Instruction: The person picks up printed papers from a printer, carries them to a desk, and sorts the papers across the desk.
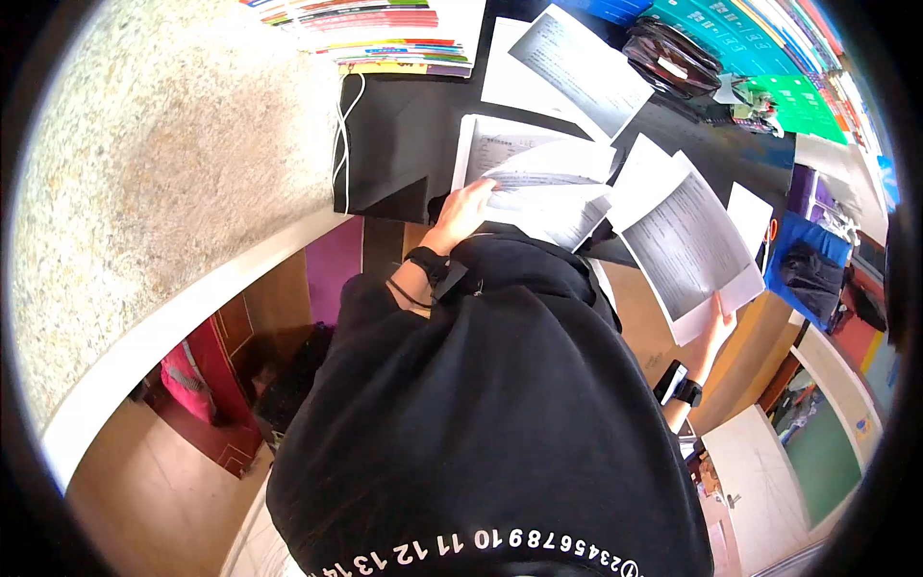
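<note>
My left hand point(463, 213) is at the left edge of a stack of printed papers point(500, 144) on the black desk. Its fingertips are closed at the edge of a sheet, and the top page bows upward. A black band circles that wrist. On the right, my right hand point(719, 325) grips the lower edge of a printed sheet point(685, 240), thumb on its face. That sheet hangs tilted past the desk's front edge, with white paper showing behind it. The right wrist also wears a dark band with a light-coloured device.
More printed sheets point(582, 77) lie farther back on the black desk point(399, 125). A pile of books point(394, 43) stands at back left. A dark brown pouch point(673, 58) and a green booklet point(812, 111) lie at back right. A white cable point(341, 130) runs along the left edge.
</note>
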`<action>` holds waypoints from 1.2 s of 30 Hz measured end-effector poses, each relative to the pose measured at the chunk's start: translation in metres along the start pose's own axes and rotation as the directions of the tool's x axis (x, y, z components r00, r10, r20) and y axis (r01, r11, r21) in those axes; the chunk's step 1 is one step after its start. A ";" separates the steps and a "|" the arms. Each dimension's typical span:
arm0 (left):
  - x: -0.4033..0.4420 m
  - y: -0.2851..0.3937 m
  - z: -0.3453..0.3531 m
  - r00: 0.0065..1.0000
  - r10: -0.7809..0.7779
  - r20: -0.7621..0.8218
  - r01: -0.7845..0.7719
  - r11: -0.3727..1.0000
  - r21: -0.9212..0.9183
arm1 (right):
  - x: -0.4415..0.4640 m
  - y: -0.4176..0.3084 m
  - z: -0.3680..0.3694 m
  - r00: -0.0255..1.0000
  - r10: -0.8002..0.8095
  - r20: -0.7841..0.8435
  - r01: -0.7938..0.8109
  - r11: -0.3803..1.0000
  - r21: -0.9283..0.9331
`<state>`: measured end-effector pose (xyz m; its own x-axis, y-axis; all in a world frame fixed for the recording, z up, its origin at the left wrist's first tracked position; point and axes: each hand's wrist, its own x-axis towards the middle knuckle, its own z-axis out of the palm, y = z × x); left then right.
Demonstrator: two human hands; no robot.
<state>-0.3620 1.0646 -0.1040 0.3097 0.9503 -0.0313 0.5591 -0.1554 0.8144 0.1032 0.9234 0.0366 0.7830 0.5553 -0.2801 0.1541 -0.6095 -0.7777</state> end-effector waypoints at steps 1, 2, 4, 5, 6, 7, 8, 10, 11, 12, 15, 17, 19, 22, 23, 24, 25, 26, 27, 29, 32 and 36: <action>-0.002 -0.001 -0.006 0.999 -0.050 0.014 0.050 0.999 -0.005 | -0.001 0.003 0.000 1.000 -0.011 -0.026 0.011 1.000 0.020; -0.003 -0.001 -0.010 0.995 -0.098 0.029 0.099 0.995 -0.011 | -0.001 0.006 0.000 0.999 -0.027 -0.039 0.028 0.999 0.018; -0.007 -0.010 -0.013 0.985 -0.166 -0.043 0.165 0.986 -0.015 | -0.001 0.009 -0.002 0.996 -0.058 -0.067 0.059 0.998 0.008; -0.012 -0.022 -0.010 0.981 -0.185 -0.055 0.183 0.982 -0.034 | 0.001 0.013 -0.004 0.996 -0.061 -0.066 0.061 0.998 -0.003; -0.015 -0.027 -0.011 0.976 -0.205 -0.068 0.202 0.978 -0.049 | 0.003 0.016 -0.004 0.996 -0.064 -0.063 0.063 0.998 -0.011; -0.017 -0.030 -0.014 0.949 -0.312 0.056 0.315 0.946 -0.077 | 0.005 0.019 -0.002 0.996 -0.066 -0.058 0.065 0.998 -0.017; -0.020 -0.035 -0.011 0.958 -0.277 0.073 0.283 0.955 -0.092 | 0.006 0.021 -0.001 0.997 -0.070 -0.041 0.071 0.998 0.003; -0.026 -0.044 -0.003 0.972 -0.205 0.112 0.219 0.968 -0.127 | 0.003 0.020 0.000 0.997 -0.077 -0.011 0.077 0.996 0.039; -0.032 -0.046 0.003 0.962 -0.234 0.143 0.261 0.940 -0.221 | 0.002 0.019 0.000 0.996 -0.085 0.001 0.085 0.996 0.035; -0.032 -0.039 0.001 0.948 -0.236 0.212 0.281 0.935 -0.218 | 0.001 0.016 0.002 0.996 -0.093 0.014 0.093 0.995 0.031; -0.033 -0.041 0.002 0.955 -0.094 0.282 0.177 0.942 -0.286 | 0.003 0.016 0.002 0.995 -0.097 0.005 0.097 0.995 0.002; -0.036 -0.053 0.010 0.947 -0.058 0.316 0.173 0.921 -0.349 | 0.004 0.019 0.000 0.995 -0.103 -0.011 0.103 0.995 -0.014; -0.038 -0.052 0.009 0.921 -0.035 0.388 0.188 0.913 -0.363 | 0.004 0.020 -0.001 0.992 -0.124 -0.015 0.123 0.992 -0.024; -0.043 -0.063 0.019 0.922 -0.006 0.386 0.163 0.913 -0.375 | 0.003 0.023 -0.003 0.992 -0.124 -0.022 0.124 0.992 -0.009; -0.045 -0.068 0.021 0.926 -0.006 0.377 0.154 0.918 -0.365 | 0.005 0.028 -0.005 0.993 -0.121 -0.012 0.121 0.993 -0.008; -0.046 -0.065 0.018 0.930 -0.005 0.367 0.145 0.924 -0.355 | 0.007 0.032 -0.006 0.993 -0.119 -0.002 0.119 0.993 -0.008; -0.045 -0.063 0.015 0.934 -0.003 0.358 0.135 0.929 -0.344 | 0.010 0.035 -0.009 0.993 -0.116 0.006 0.117 0.993 -0.008; -0.045 -0.061 0.013 0.928 -0.080 0.363 0.216 0.911 -0.351 | 0.012 0.038 -0.010 0.993 -0.115 0.001 0.115 0.993 -0.002; -0.047 -0.064 0.012 0.916 -0.158 0.369 0.296 0.886 -0.357 | 0.011 0.035 -0.008 0.994 -0.114 -0.005 0.114 0.994 0.004; -0.048 -0.070 0.010 0.860 -0.374 0.348 0.483 0.816 -0.318 | 0.008 0.031 -0.006 0.994 -0.106 -0.012 0.106 0.994 0.017; -0.052 -0.114 0.006 0.883 -0.466 0.058 0.461 0.837 -0.295 | 0.002 0.018 -0.003 0.996 -0.083 -0.021 0.084 0.995 0.051; -0.041 -0.143 -0.058 0.793 -0.487 -0.367 0.546 0.835 0.070 | -0.001 0.004 0.006 1.000 -0.008 -0.010 0.009 0.994 0.111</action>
<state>-0.4988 1.0634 -0.1853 -0.3091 0.9278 -0.2088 0.6898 0.3698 0.6224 0.0992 0.9244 0.0305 0.7878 0.5546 -0.2679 0.0933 -0.5374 -0.8381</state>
